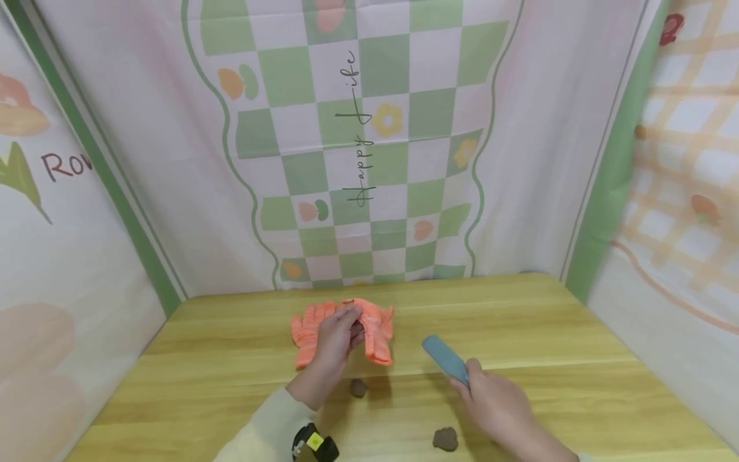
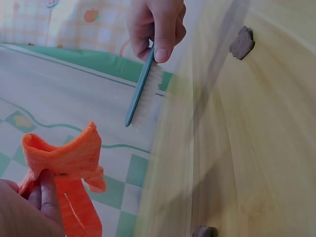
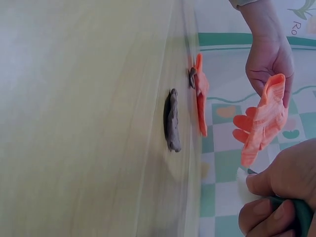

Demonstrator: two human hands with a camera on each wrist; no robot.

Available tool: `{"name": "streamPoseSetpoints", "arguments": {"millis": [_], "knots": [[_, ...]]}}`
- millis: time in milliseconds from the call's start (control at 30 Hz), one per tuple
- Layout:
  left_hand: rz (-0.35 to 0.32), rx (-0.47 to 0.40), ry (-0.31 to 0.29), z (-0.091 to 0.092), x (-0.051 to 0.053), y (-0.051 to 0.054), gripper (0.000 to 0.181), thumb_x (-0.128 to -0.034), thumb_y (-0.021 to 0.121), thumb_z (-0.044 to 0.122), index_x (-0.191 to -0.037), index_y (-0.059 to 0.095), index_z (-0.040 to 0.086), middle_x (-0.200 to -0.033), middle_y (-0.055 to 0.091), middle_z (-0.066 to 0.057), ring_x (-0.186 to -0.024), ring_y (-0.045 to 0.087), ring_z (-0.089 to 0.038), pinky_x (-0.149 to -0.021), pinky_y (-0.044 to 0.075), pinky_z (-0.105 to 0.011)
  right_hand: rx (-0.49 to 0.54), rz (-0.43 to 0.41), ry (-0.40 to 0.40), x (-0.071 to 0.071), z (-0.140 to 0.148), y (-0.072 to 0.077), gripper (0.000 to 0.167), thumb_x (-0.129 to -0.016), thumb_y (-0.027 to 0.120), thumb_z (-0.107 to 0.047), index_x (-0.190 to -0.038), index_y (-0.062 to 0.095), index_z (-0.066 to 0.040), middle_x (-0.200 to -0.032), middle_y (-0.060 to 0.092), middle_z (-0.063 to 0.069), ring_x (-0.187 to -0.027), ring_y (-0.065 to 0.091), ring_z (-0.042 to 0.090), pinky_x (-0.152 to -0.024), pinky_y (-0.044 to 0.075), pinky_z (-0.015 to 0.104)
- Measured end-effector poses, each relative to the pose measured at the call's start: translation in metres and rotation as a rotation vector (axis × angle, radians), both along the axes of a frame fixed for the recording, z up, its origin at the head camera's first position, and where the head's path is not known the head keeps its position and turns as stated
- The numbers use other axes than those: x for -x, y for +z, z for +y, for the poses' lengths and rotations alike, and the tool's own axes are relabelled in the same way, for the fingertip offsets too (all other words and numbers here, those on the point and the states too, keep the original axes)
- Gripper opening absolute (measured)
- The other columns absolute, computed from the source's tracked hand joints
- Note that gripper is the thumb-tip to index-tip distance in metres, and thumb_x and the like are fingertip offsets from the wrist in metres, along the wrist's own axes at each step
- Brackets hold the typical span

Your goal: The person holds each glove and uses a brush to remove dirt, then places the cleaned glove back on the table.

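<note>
In the head view my left hand (image 1: 337,337) pinches an orange knit glove (image 1: 378,327) and holds it above the table. The left wrist view shows the glove's cuff opening upward, with the thumb and fingers (image 2: 48,195) on its side. A second orange glove (image 1: 306,330) lies flat on the table behind the left hand. My right hand (image 1: 499,404) grips a blue-handled brush (image 1: 446,359) with white bristles (image 2: 150,86), held apart from the glove. The right hand hides part of the brush in the right wrist view.
Two brown lumps lie on the wooden table (image 1: 219,385): one lump (image 1: 358,387) near the left hand, another lump (image 1: 445,439) by the right hand. Patterned cloth (image 1: 381,160) hangs at the back and both sides. A black strap device (image 1: 314,443) is on the left wrist.
</note>
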State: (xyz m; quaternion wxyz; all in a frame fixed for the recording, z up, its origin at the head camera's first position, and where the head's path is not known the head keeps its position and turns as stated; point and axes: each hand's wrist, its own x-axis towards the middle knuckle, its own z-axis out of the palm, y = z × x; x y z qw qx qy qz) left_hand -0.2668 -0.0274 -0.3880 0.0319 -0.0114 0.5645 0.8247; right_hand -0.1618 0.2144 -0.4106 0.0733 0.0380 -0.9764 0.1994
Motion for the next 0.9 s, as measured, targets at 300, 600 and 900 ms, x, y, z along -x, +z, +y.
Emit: {"name": "streamPoseSetpoints", "arguments": {"millis": [300,600,900], "knots": [[0.003,0.013,-0.033,0.009,0.014,-0.005,0.019,-0.0988,0.057,0.016,-0.104,0.066,0.0,-0.066,0.059,0.004,-0.059,0.055,-0.004,-0.056,0.048,-0.018,0.002,-0.03,-0.017,0.004,0.008,0.0,0.023,-0.096,0.06,-0.022,-0.093,0.053,-0.001,-0.059,0.046,0.002,-0.045,0.041,0.015,-0.038,0.035,0.027],[-0.022,0.03,-0.03,0.016,0.028,-0.011,0.018,-0.1006,0.054,0.015,-0.103,0.066,0.001,-0.069,0.059,0.005,-0.059,0.05,-0.004,-0.054,0.041,-0.017,-0.01,-0.031,0.002,0.006,0.01,0.002,0.022,-0.099,0.057,-0.022,-0.09,0.054,-0.002,-0.059,0.043,0.001,-0.046,0.039,0.014,-0.039,0.033,0.026],[0.001,0.057,-0.039,0.019,0.036,-0.013,0.017,-0.102,0.051,0.013,-0.094,0.063,0.003,-0.07,0.054,0.002,-0.058,0.045,-0.007,-0.053,0.038,-0.019,0.021,-0.058,0.027,0.008,0.01,0.001,0.022,-0.099,0.055,-0.02,-0.086,0.059,-0.004,-0.057,0.042,-0.001,-0.046,0.038,0.012,-0.038,0.031,0.021]]}}
